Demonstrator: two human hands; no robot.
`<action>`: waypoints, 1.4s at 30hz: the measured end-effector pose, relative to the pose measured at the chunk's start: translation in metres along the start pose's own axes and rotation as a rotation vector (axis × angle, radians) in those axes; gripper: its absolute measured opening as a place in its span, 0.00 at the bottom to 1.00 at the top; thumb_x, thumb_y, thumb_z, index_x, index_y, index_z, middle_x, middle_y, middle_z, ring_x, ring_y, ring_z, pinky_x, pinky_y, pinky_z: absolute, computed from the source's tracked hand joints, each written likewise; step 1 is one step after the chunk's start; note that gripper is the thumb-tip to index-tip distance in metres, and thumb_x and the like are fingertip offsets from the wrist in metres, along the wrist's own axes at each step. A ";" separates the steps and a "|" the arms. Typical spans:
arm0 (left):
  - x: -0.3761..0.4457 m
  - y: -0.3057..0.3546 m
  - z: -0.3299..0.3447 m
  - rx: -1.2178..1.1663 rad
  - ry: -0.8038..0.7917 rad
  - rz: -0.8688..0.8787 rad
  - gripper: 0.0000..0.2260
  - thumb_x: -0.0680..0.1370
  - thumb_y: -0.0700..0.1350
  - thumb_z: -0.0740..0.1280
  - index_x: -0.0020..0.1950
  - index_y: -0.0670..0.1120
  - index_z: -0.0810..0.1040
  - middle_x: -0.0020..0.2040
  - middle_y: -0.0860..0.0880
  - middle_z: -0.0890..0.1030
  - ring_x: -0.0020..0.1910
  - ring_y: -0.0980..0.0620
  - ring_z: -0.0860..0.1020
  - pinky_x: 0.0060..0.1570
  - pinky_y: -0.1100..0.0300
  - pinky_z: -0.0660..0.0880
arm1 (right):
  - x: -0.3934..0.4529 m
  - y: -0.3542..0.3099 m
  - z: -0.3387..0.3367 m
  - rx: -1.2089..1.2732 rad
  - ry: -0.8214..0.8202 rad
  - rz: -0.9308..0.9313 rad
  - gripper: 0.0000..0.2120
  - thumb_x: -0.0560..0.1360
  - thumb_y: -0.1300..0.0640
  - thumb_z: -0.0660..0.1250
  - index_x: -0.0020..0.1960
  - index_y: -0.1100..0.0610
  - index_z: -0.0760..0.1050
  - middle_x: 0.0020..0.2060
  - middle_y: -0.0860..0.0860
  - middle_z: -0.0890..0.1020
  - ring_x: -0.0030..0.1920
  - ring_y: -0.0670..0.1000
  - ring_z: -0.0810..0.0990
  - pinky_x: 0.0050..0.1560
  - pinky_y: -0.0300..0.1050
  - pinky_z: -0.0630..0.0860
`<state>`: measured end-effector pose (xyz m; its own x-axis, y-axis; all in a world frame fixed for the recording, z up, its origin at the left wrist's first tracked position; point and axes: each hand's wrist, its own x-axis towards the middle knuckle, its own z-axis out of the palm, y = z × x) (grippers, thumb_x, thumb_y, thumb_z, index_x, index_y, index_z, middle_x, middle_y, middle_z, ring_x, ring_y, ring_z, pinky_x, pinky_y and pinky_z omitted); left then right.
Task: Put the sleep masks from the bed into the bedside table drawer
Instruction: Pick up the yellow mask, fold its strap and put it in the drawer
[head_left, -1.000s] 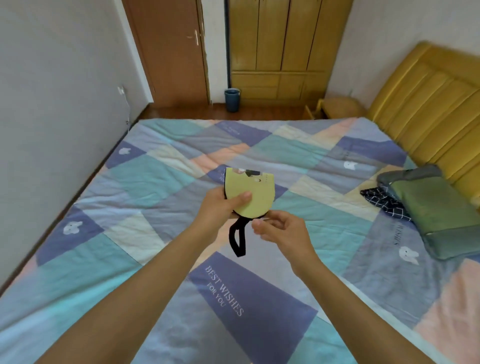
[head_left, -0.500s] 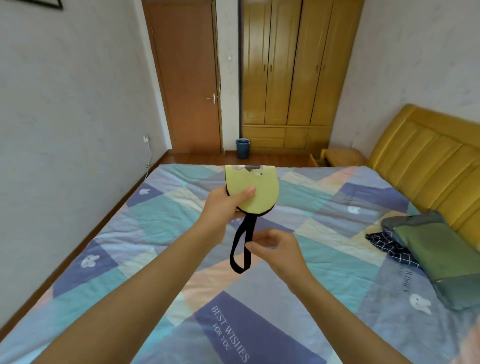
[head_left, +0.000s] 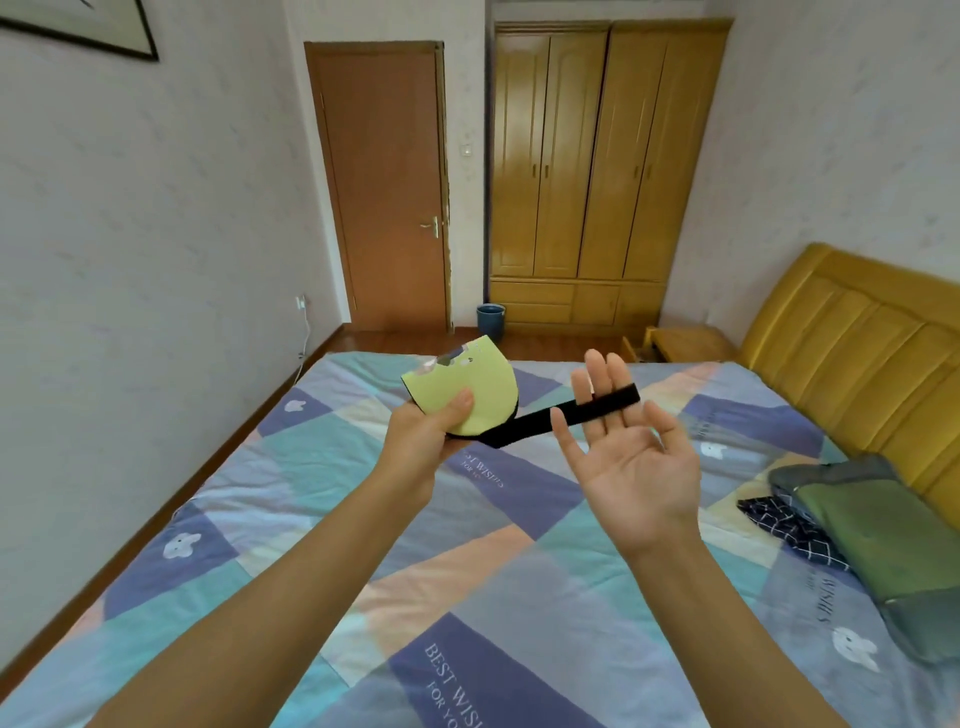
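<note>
A pale green sleep mask (head_left: 470, 387) with a black strap (head_left: 566, 415) is held up above the bed (head_left: 363, 545). My left hand (head_left: 423, 434) pinches the mask's pad with the thumb on top. The strap stretches rightward and loops over the spread fingers of my right hand (head_left: 623, 462), which is palm up. A wooden bedside table (head_left: 680, 343) stands at the far side of the bed next to the yellow headboard (head_left: 852, 358); whether its drawer is open cannot be made out.
A patchwork quilt covers the bed. A green pillow (head_left: 883, 530) and a dark checked cloth (head_left: 789, 530) lie at the right near the headboard. Beyond the bed are a brown door (head_left: 384, 187), a wooden wardrobe (head_left: 597, 171) and a blue bin (head_left: 490, 322).
The head has tilted up, showing more of the room. My right hand opened and moved right, pulling the strap out sideways from where it hung below the mask.
</note>
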<state>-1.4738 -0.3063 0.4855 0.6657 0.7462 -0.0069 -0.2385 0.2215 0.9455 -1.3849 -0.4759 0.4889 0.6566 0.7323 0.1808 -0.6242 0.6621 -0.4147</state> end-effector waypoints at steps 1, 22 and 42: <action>-0.001 -0.001 0.000 0.005 -0.020 0.001 0.16 0.76 0.38 0.67 0.62 0.39 0.74 0.56 0.42 0.81 0.50 0.48 0.81 0.42 0.62 0.81 | 0.007 0.000 -0.005 -0.121 0.048 -0.018 0.20 0.80 0.55 0.49 0.66 0.53 0.73 0.62 0.49 0.80 0.64 0.49 0.77 0.66 0.56 0.71; 0.002 0.030 -0.002 -0.045 -0.134 0.067 0.12 0.75 0.38 0.67 0.59 0.42 0.75 0.52 0.45 0.82 0.44 0.52 0.84 0.38 0.62 0.80 | 0.008 0.023 0.010 -0.371 0.077 -0.069 0.19 0.75 0.69 0.58 0.59 0.52 0.77 0.57 0.50 0.83 0.41 0.52 0.85 0.46 0.44 0.82; -0.020 0.039 -0.009 0.390 -0.408 0.204 0.11 0.72 0.34 0.71 0.51 0.47 0.81 0.43 0.50 0.85 0.43 0.52 0.83 0.39 0.61 0.79 | -0.018 0.018 0.025 -1.037 0.007 -0.287 0.26 0.75 0.72 0.64 0.64 0.47 0.71 0.50 0.40 0.84 0.41 0.47 0.86 0.40 0.37 0.80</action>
<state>-1.5026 -0.3068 0.5200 0.8697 0.4314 0.2398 -0.1642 -0.2054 0.9648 -1.4189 -0.4731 0.5004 0.7259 0.5679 0.3879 0.2147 0.3486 -0.9123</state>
